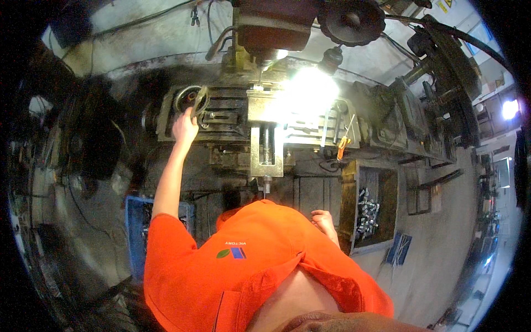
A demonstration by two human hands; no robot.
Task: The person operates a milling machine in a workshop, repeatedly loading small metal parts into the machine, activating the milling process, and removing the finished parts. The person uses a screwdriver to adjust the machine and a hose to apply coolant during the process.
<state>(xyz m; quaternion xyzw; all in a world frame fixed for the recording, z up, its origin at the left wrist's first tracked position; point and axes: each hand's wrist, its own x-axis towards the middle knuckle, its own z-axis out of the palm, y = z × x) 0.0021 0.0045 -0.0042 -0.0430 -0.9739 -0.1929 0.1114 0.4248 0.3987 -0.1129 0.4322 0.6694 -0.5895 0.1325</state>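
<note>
At the left end of the milling machine's slotted table (232, 130), my left hand (186, 127) is closed on a pale, narrow, strip-like tool (200, 100); its exact kind is unclear. The tool reaches over a round metal dish (180, 100) with a dark inside. My right hand (325, 223) is low in front of my body, its fingers partly bent and partly hidden by the orange shirt (265, 232). No object shows in it. A machine vise (257, 160) with a dark screw stands mid-table, its near end toward me.
A glaring lamp (312, 91) washes out the vise's right side. An orange-handled tool (343, 146) lies at the table's right. The machine head (274, 27) hangs above. Below are a blue crate (133, 232) at left and a wooden box (348, 210) of metal parts at right.
</note>
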